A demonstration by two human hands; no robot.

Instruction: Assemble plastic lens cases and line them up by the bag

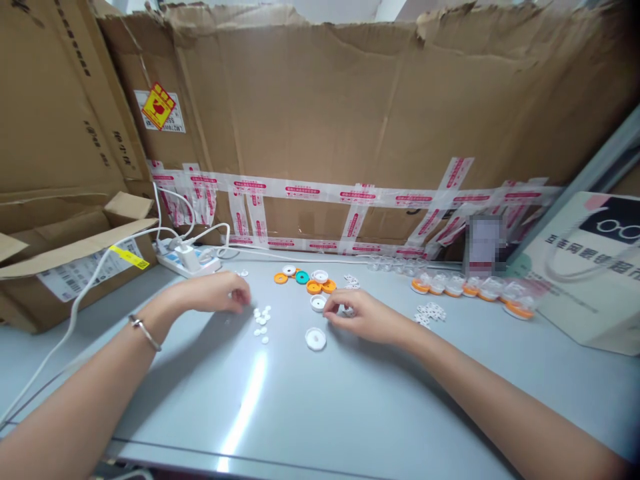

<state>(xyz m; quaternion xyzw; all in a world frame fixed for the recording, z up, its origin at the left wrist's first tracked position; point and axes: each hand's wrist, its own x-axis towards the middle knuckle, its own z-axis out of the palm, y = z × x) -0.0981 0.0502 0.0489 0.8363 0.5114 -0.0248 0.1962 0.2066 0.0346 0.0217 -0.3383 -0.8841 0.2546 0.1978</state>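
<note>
My left hand point(227, 293) is low over the table with its fingers curled down and drawn together; whatever their tips hold, if anything, is hidden. Just right of it lie several small white discs point(262, 321) in a loose cluster. My right hand point(357, 315) has thumb and forefinger pinched at the near right edge of a white round cap point(318, 303). Closer to me, a larger white disc point(315, 339) lies flat on its own. Behind the cap sit orange rings point(314, 287), another white cap point(320, 275) and a teal ring point(302, 277).
Small white parts point(430, 313) lie in a pile right of my right hand. Behind them runs a row of clear-topped orange pieces point(470, 289). A power strip point(187, 260) with cables and an open cardboard box point(75, 260) stand left. A large carton point(320, 120) walls the back.
</note>
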